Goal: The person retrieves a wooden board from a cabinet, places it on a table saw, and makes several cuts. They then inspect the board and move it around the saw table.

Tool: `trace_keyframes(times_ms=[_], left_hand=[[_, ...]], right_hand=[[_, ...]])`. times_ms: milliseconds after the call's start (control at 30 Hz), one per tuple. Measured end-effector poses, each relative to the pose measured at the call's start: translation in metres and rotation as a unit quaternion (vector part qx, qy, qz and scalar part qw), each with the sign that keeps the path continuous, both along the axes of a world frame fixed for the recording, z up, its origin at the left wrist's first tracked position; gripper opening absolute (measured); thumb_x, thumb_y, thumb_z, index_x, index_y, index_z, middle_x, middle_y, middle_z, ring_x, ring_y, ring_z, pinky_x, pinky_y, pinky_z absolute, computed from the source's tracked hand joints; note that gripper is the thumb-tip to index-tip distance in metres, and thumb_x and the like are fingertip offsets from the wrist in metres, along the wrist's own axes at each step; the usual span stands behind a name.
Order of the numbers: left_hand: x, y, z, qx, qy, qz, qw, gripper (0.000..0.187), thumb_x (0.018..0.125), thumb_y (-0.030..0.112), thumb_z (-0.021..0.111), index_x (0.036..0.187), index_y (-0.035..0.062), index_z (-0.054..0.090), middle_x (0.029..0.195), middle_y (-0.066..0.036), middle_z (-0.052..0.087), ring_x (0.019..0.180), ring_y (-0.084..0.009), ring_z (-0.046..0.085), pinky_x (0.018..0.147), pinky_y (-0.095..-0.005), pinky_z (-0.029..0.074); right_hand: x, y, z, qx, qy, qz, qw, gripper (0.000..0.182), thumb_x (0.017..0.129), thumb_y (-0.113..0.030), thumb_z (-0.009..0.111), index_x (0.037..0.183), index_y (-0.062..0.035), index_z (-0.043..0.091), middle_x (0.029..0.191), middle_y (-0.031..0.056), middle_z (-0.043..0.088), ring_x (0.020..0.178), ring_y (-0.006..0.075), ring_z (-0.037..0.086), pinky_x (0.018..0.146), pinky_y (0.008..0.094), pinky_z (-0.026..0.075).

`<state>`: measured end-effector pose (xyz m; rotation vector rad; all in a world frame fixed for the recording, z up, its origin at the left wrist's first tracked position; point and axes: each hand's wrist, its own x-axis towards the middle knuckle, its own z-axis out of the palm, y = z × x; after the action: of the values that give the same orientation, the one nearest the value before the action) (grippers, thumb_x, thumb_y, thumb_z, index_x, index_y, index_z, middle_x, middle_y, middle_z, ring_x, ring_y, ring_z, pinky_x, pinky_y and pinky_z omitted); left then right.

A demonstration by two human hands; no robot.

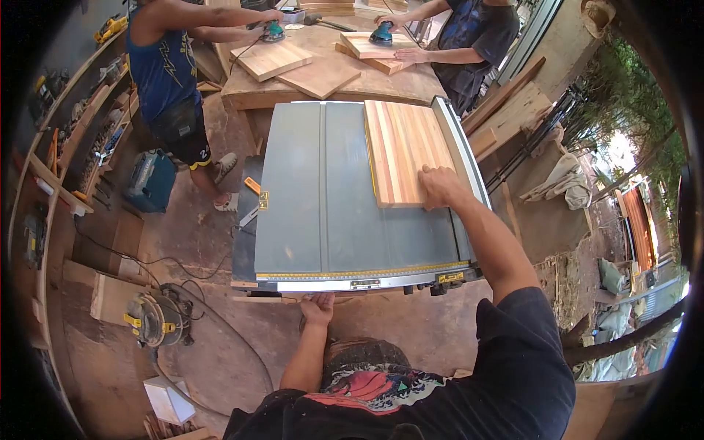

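A laminated wooden board (403,143) with pale and reddish strips lies flat on the grey table saw top (293,161). Its right side runs along the metal rip fence (455,139). My right hand (440,186) is on the board's near right corner, with the fingers curled and closed against it. Below the saw's front rail (330,286), my left hand (317,308) reaches in under the edge; its fingertips are partly hidden by the rail. No blade shows above the saw top; the board covers part of it.
Beyond the saw, two people move sanders (273,31) (382,34) over wooden panels on a workbench (242,88). A shop vacuum (155,320) with a hose and cords is on the floor at left. Tool shelves (88,117) line the left wall.
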<state>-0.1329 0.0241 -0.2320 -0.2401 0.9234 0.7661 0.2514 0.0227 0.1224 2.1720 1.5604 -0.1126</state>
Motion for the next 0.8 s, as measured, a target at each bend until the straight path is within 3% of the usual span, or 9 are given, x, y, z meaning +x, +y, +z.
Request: trace_keyframes(times_ms=[200,267,500,600,800], left_hand=[[0.006,0.003,0.033,-0.027,0.020,0.036,0.999,0.046,0.101,0.033,0.041,0.129,-0.0028,0.047,0.133,-0.020,0.052,0.125,-0.0351,0.053,0.104,-0.0522,0.048],[0.004,0.002,0.025,0.008,0.000,0.017,1.000,0.052,0.101,0.041,0.039,0.132,-0.0010,0.044,0.137,-0.019,0.048,0.132,-0.0339,0.047,0.112,-0.0509,0.043],[0.006,0.004,0.025,0.011,0.011,0.033,0.999,0.056,0.101,0.045,0.042,0.133,-0.0002,0.044,0.138,-0.018,0.048,0.131,-0.0355,0.049,0.109,-0.0535,0.045],[0.001,0.005,0.026,-0.014,-0.033,0.045,0.998,0.052,0.101,0.044,0.043,0.133,0.0034,0.045,0.140,-0.017,0.047,0.128,-0.0352,0.050,0.106,-0.0556,0.047],[0.001,0.003,0.026,0.033,-0.036,0.038,0.998,0.039,0.099,0.039,0.049,0.123,0.0083,0.054,0.131,-0.016,0.056,0.118,-0.0345,0.057,0.101,-0.0558,0.050]], right_hand=[[0.016,0.011,-0.004,0.018,0.008,0.012,1.000,0.071,0.054,-0.031,0.095,0.111,0.0013,0.067,0.116,0.0169,0.067,0.103,0.0351,0.068,0.090,0.0407,0.056],[0.018,0.015,-0.001,0.023,0.010,0.010,1.000,0.069,0.055,-0.030,0.095,0.109,0.0012,0.068,0.115,0.0171,0.068,0.103,0.0352,0.068,0.090,0.0406,0.056],[0.031,0.025,-0.002,0.055,0.013,0.034,0.998,0.057,0.056,-0.027,0.093,0.100,0.0007,0.071,0.109,0.0182,0.070,0.101,0.0348,0.069,0.088,0.0407,0.056],[0.044,0.036,-0.008,0.032,0.012,0.035,0.999,0.065,0.057,-0.027,0.091,0.108,0.0037,0.066,0.113,0.0191,0.068,0.101,0.0369,0.069,0.087,0.0408,0.057],[0.056,0.053,-0.011,0.030,-0.006,0.026,0.999,0.062,0.058,-0.029,0.090,0.108,0.0019,0.069,0.115,0.0188,0.069,0.102,0.0347,0.069,0.088,0.0384,0.056]])
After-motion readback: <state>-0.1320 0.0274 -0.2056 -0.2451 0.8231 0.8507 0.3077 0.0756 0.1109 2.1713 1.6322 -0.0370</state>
